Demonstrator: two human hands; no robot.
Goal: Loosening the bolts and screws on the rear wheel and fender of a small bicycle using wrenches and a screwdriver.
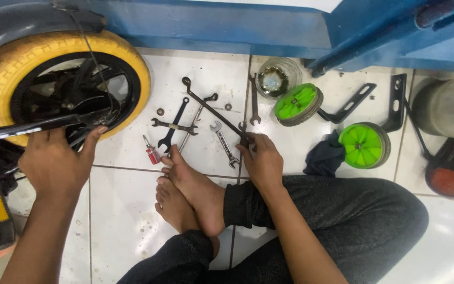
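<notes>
On white tiled floor [127,210], right hand [262,163] pinches near end of long black spanner [214,109], fingers pressed on it. Spanner slants far-left across tiles. More spanners [173,126] and red-handled screwdriver [151,150] lie just left, beside bare feet [190,194]. Left hand [56,163], fingers spread, rests against frame bar [27,129] at yellow-tyred wheel [61,84], far left. Green stabiliser wheels [363,144] right; glass jar [278,78] far.

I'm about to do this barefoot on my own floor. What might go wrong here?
Bare feet lie right beside the loose wrenches and screwdriver, so a dropped tool could hurt toes. The left hand sits at the wheel hub; fingers might get pinched if it turns.
</notes>
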